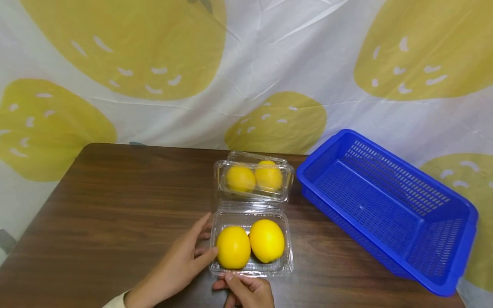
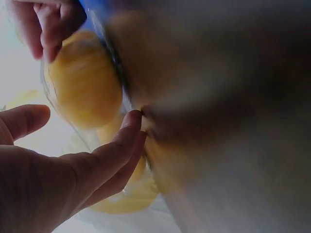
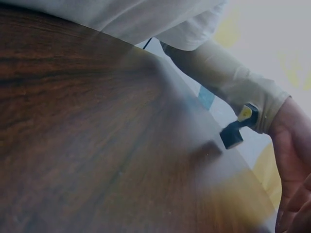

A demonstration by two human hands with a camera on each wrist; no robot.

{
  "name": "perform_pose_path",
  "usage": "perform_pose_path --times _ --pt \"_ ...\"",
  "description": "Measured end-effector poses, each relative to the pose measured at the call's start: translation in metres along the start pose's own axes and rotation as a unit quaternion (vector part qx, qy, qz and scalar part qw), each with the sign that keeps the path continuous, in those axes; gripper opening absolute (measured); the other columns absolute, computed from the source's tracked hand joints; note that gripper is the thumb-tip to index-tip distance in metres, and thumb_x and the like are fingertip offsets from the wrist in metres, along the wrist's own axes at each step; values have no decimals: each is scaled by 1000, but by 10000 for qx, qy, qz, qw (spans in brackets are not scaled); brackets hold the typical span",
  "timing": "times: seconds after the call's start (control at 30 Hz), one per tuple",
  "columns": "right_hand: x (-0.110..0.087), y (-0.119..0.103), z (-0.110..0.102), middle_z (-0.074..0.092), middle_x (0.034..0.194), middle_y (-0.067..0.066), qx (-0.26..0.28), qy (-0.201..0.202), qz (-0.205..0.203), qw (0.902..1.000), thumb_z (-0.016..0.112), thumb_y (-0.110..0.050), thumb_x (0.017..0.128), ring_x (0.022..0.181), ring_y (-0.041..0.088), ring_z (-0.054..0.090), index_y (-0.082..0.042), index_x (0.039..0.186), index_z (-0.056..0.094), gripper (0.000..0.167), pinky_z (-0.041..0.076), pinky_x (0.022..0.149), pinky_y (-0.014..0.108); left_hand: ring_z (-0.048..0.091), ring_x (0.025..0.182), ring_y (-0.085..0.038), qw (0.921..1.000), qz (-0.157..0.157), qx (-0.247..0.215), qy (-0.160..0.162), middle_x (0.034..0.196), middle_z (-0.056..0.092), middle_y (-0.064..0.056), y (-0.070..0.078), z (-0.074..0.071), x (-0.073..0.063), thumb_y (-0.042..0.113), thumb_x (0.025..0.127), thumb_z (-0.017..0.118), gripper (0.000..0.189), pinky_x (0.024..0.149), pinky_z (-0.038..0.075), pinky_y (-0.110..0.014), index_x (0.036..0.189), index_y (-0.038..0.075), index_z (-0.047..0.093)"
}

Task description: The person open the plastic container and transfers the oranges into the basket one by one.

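An open clear plastic clamshell box (image 1: 288, 256) lies on the brown table with two lemons (image 1: 267, 240) side by side in its base. Its raised lid (image 1: 218, 184) leans back over a second clear box. At the base's left side is my left hand (image 1: 181, 261), fingers extended and thumb by the left lemon; the left wrist view shows its fingertips (image 2: 132, 119) at the box's edge. My right hand (image 1: 252, 293) pinches the front rim between thumb and curled fingers. In the right wrist view, part of my left hand (image 3: 294, 165) shows at the edge.
Behind the raised lid, the second clear box (image 1: 256, 156) holds two more lemons (image 1: 268, 175). A blue perforated plastic basket (image 1: 385, 252) stands tilted in line at the right. A white cloth (image 1: 265, 72) with large yellow fruit prints hangs behind the wooden table (image 1: 127, 205).
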State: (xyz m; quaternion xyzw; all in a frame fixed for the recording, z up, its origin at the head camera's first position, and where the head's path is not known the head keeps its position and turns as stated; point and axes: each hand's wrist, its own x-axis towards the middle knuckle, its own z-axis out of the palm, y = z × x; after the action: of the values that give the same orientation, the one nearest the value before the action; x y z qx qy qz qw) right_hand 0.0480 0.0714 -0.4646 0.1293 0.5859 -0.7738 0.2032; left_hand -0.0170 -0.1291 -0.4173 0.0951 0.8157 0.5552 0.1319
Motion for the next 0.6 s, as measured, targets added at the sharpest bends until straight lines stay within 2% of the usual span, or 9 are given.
perform_pose_path --times 0.17,0.33,0.5,0.6 --pt "1 1 0 83 97 10 4 23 35 10000 75 -26 105 54 6 62 7 119 81 37 51 50 18 59 139 -42 9996 -122 -234 25 160 52 -28 -4 5 -9 15 102 79 85 99 63 -35 172 7 32" --pt "1 1 -1 83 96 10 -16 12 39 10000 75 -27 105 54 6 62 8 118 81 37 51 50 18 60 139 -44 9986 -49 -508 114 158 53 -30 -6 8 -15 11 101 79 82 99 63 -36 169 1 35" --pt "1 1 0 83 95 9 -27 -3 -23 10000 75 -26 105 53 5 62 9 118 80 37 51 50 18 60 140 -45 9957 -167 -876 270 157 54 -32 -9 10 -19 8 101 79 82 101 62 -39 168 -3 34" --pt "1 1 0 83 95 10 -1 -8 -39 10000 75 -25 105 54 6 63 9 118 80 37 52 50 19 61 139 -45 9940 -138 -1058 243 156 54 -33 -12 11 -21 7 100 78 82 102 62 -41 168 -6 33"
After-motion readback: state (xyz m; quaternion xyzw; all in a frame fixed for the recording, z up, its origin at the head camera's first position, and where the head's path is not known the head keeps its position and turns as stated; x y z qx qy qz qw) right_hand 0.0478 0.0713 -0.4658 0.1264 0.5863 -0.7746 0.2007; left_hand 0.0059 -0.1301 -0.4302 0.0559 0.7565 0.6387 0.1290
